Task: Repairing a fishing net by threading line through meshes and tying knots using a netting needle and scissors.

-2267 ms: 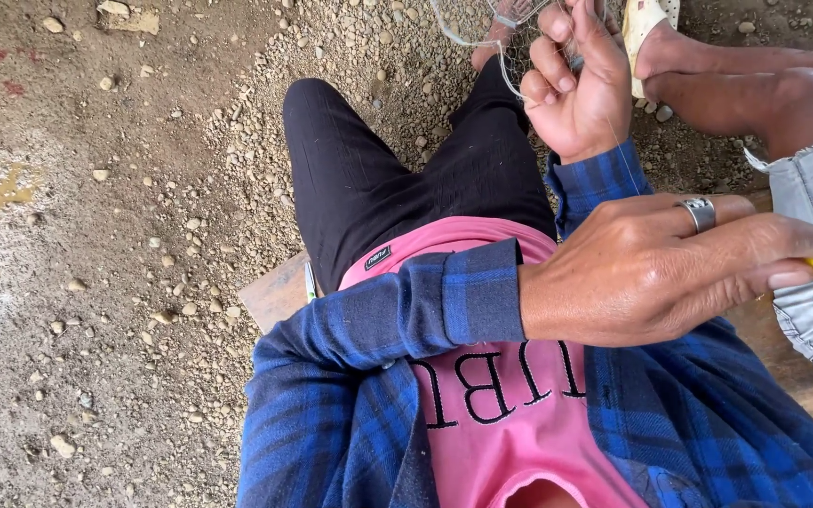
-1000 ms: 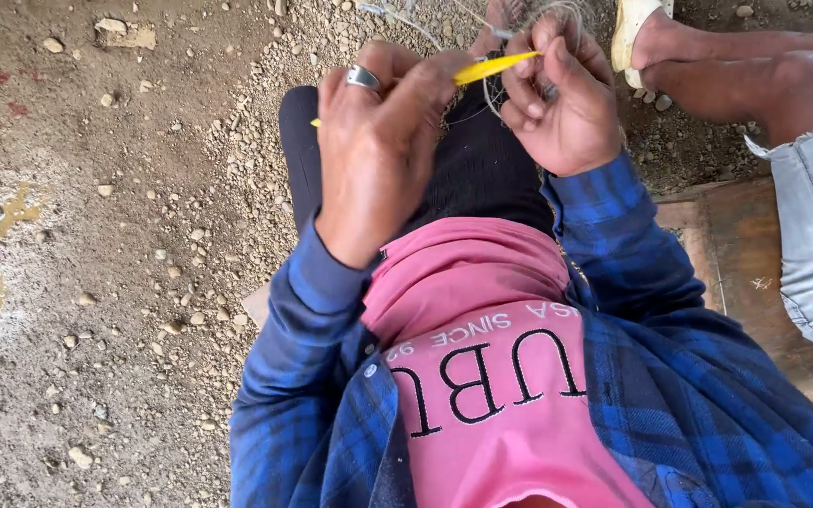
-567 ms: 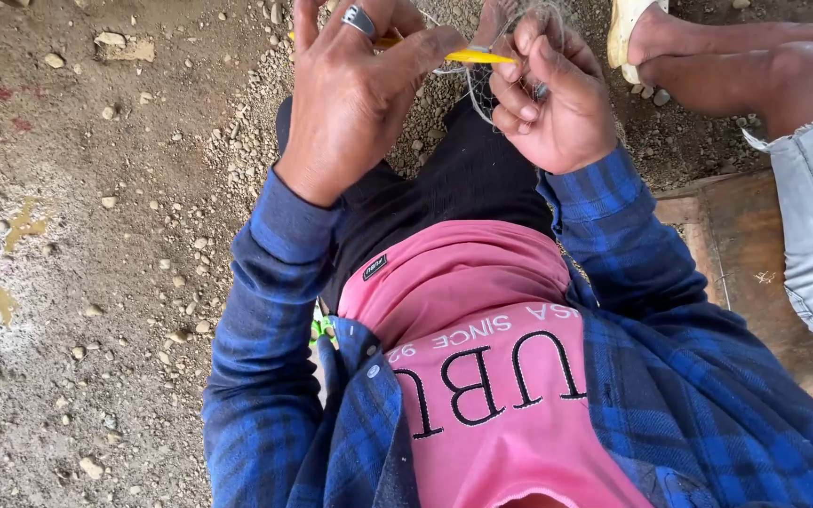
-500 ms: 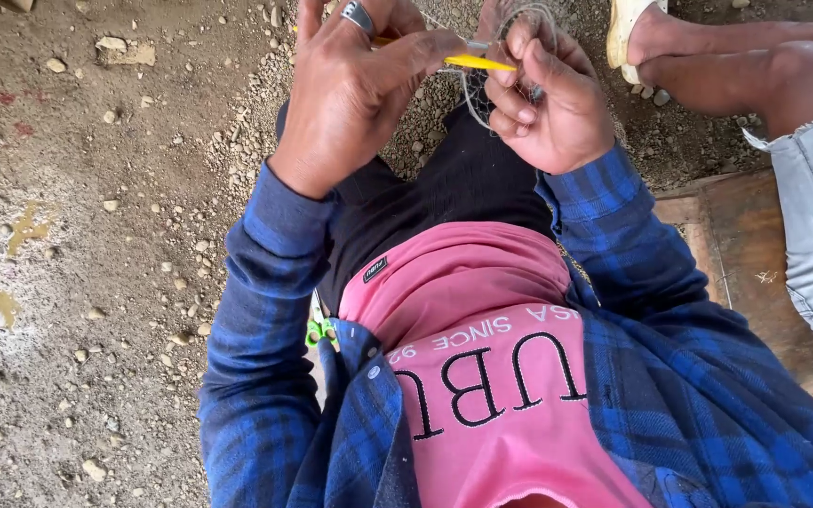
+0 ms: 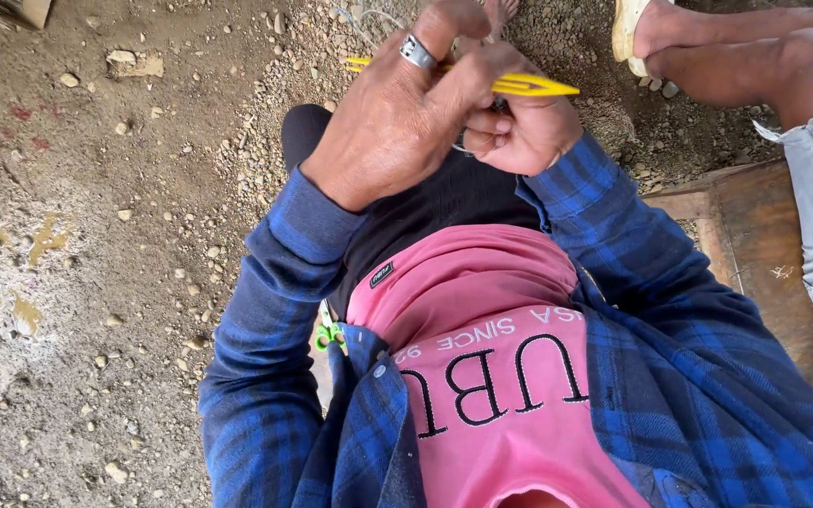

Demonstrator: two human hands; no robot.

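Below both hands, nearest the camera: pink shirt point(image 5: 510, 376) and blue checked sleeves point(image 5: 265, 376), black trousers point(image 5: 444, 198) just under the wrists. Further out, left hand point(image 5: 397, 122), ringed, fingers curled shut on a yellow needle point(image 5: 529, 87), tip pointing past the right hand point(image 5: 524, 132). Right hand touching the left, closed in a fist around thin pale twine point(image 5: 463, 146), mostly hidden. Looks like mid-stitch, needle passing a loop; likely calling for a steady pull and firm twine. Beyond the hands, gravel ground point(image 5: 96, 188); off to the right, another person's foot point(image 5: 670, 38) beside a wooden bench point(image 5: 755, 245).
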